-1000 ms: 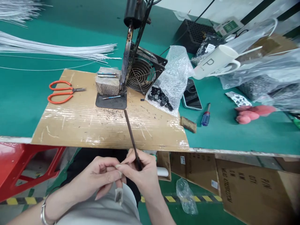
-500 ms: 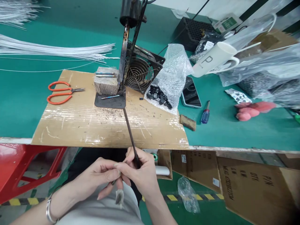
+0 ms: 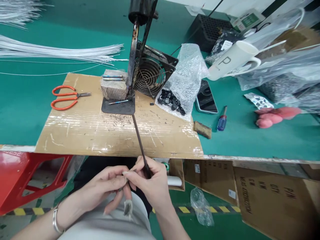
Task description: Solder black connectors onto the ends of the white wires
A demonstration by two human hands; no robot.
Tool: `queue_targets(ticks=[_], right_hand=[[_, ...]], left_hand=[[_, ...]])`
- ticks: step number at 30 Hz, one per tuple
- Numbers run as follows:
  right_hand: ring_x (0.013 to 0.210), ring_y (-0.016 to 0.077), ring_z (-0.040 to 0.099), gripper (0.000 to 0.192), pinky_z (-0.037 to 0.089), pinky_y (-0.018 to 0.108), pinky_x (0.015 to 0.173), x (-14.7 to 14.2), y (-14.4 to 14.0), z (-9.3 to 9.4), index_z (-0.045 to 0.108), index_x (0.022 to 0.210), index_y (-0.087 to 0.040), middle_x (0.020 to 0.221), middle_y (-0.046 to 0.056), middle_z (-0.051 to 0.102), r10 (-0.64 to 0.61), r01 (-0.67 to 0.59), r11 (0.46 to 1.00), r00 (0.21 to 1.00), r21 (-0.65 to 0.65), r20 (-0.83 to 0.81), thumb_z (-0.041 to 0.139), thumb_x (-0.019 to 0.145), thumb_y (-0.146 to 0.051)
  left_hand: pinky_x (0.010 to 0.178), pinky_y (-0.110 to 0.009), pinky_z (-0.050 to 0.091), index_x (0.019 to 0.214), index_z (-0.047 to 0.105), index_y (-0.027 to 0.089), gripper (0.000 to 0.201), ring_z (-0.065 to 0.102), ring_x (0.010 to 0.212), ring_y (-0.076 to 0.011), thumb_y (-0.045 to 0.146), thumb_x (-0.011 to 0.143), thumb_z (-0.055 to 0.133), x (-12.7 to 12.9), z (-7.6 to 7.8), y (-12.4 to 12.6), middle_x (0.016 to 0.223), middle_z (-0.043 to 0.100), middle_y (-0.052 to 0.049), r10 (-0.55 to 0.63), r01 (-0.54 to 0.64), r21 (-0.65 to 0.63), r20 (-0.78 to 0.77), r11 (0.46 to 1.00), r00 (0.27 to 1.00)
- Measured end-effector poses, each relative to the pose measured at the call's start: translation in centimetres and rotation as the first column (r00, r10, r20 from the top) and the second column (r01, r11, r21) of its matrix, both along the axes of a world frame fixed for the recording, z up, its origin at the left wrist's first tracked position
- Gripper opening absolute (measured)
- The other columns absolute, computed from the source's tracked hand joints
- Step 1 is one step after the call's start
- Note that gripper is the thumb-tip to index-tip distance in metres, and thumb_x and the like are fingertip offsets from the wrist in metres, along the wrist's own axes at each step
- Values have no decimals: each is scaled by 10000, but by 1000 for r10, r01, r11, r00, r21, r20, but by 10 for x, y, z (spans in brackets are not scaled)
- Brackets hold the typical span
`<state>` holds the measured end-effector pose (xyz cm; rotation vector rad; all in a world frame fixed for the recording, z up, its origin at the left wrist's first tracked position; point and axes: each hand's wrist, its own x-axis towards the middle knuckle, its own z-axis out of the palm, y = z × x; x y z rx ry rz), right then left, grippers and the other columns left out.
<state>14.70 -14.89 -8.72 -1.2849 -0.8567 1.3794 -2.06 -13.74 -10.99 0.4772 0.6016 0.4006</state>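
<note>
Left hand: the left hand is curled below the board's near edge, fingertips pinched against those of the right; what they pinch is too small to tell. A small grey piece hangs under its fingers.
Right hand: the right hand is closed round the low end of a thin dark rod.
Rod: it slants up from the right hand across the board to the stand's base.
Board: a taped cardboard board lies on the green table, its near edge level with the table's edge.
Stand: a dark stand rises from a metal plate at the board's far side, a fan just behind it, a block touching its left.
Left of the stand: orange scissors on the board; white wires beyond it on the table.
Right of the stand: a bubble-wrap bag of small black parts, then a phone, a screwdriver, a white mug.
Below the table: cardboard boxes, a red frame, striped floor tape.
</note>
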Motion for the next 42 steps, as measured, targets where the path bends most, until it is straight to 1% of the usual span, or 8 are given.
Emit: queue_targets(ticks=[8, 12, 15, 18, 23, 33, 37, 42], right_hand=[[478, 87, 447, 217, 374, 210, 451, 3, -7, -12, 737, 654, -187, 545, -23, 597, -37, 25, 995, 991, 95, 130, 849, 776, -327], [539, 116, 517, 257, 437, 241, 536, 25, -14, -12, 830, 904, -210, 612, -5, 612, -82, 27, 985, 941, 170, 327, 619, 994, -325], [543, 123, 562, 285, 458, 248, 559, 47, -25, -13, 805, 1165, -245, 667, -4, 651, -201, 31, 960, 768, 278, 609, 549, 1041, -237], [592, 120, 634, 468, 480, 245, 601, 62, -38, -14, 674, 1406, -305, 913, 22, 772, -279, -136, 906, 520, 401, 808, 622, 988, -101], [491, 94, 460, 559, 382, 252, 547, 70, -50, -18, 569, 1518, -269, 603, -53, 537, -334, -454, 771, 311, 448, 890, 642, 1003, -66], [528, 112, 424, 657, 362, 253, 566, 75, -52, -17, 436, 1599, -205, 611, -40, 486, -268, -561, 742, 251, 366, 930, 544, 995, 30], [519, 110, 426, 663, 372, 251, 570, 72, -50, -18, 426, 1603, -199, 608, -40, 482, -251, -564, 744, 261, 358, 932, 534, 991, 32], [508, 108, 430, 654, 355, 270, 555, 60, -35, -19, 391, 1620, -207, 599, -51, 470, -321, -527, 755, 224, 392, 920, 561, 1018, -15]], left_hand=[[340, -157, 220, 868, 646, 135, 394, 505, 325, -24, 508, 897, 769, 2, 7, 3, 779, 741, -40, 34, -25, 124, -71, 992, 997], [351, -170, 227, 871, 618, 141, 419, 461, 329, -25, 536, 893, 757, 4, 13, 6, 739, 723, -35, 132, -92, 192, -207, 977, 969], [369, -186, 270, 855, 634, 126, 405, 425, 343, -14, 514, 904, 743, 6, 12, 8, 752, 720, -44, 217, -151, 237, -283, 960, 934], [362, -190, 255, 856, 639, 122, 411, 405, 345, -11, 519, 903, 735, 9, 10, 7, 759, 721, -50, 268, -192, 251, -316, 949, 910], [355, -183, 253, 841, 637, 122, 442, 415, 348, -18, 552, 906, 715, 12, 8, 8, 756, 715, -51, 258, -165, 262, -374, 951, 891], [379, -213, 310, 738, 547, 182, 493, 444, 435, -96, 612, 978, 568, 11, 9, 6, 571, 554, 13, 120, -64, 163, -363, 985, 924], [509, -247, 367, 689, 514, 193, 574, 437, 530, -115, 587, 1075, 355, 9, 8, 5, 579, 485, 23, 46, 66, 275, -383, 959, 923], [618, -289, 350, 646, 451, 202, 585, 392, 591, -131, 512, 1112, 279, 10, 11, 6, 619, 445, 25, 76, 143, 416, -468, 898, 880]])
